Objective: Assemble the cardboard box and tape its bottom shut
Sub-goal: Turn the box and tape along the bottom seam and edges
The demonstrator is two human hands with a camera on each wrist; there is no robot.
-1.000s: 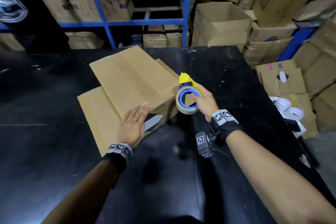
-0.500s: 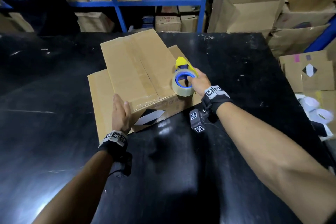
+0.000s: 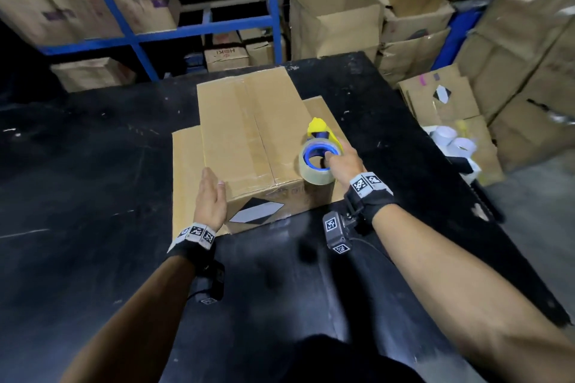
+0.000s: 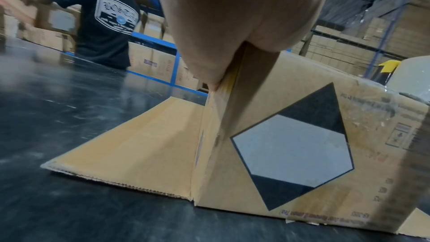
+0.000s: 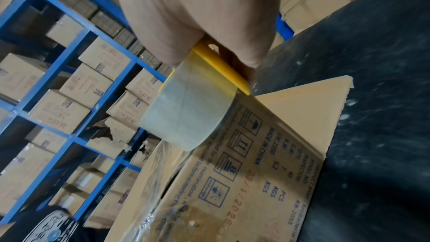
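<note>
A brown cardboard box (image 3: 249, 134) stands bottom-up on the black table (image 3: 93, 227), its closed flaps showing a centre seam and old clear tape. Side flaps lie flat on the table to its left and right. My left hand (image 3: 211, 196) rests with straight fingers against the box's near left corner (image 4: 223, 87). My right hand (image 3: 342, 162) grips a yellow tape dispenser (image 3: 320, 149) with a clear tape roll (image 5: 186, 113) at the box's near right edge. The near side carries a black and white diamond label (image 4: 293, 146).
Blue shelving (image 3: 202, 31) full of cartons stands beyond the table. An open carton (image 3: 336, 19) and stacked boxes crowd the right side, with tape rolls (image 3: 454, 140) on one. A person in a black printed shirt (image 4: 109, 23) works at the table's far side.
My left hand has turned from lying flat on the box's top to pressing edge-on against its near left corner. My right hand has kept the dispenser at the near right edge.
</note>
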